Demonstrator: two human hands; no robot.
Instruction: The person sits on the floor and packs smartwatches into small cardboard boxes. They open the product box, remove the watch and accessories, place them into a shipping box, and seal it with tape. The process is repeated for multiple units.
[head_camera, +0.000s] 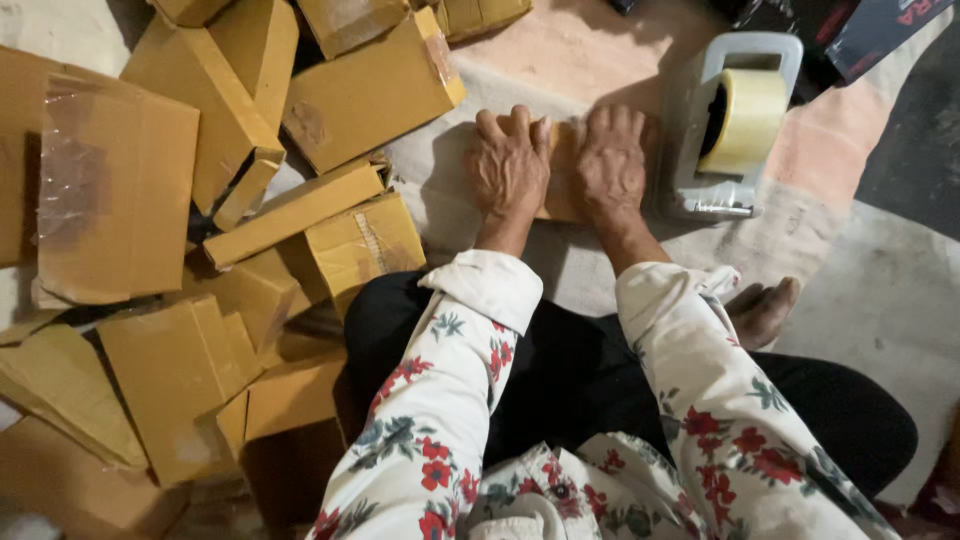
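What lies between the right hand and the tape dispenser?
Head view: nothing. The right hand, pressing a small box, sits right beside the tape dispenser; only a sliver of floor shows.

Small cardboard box (560, 180) mostly hidden under left hand (510, 165) and right hand (610, 165); only strip between them and far corner show. Underside of palms unseen, so grip on box cannot be judged. Tape dispenser (720, 130) right of hands: cutting edge unclear in shadow. Pile of cardboard boxes (200, 250) cut by left and far edges. Dark packages (850, 30) far right cropped. Bare foot (762, 310) partly behind sleeve (700, 380).
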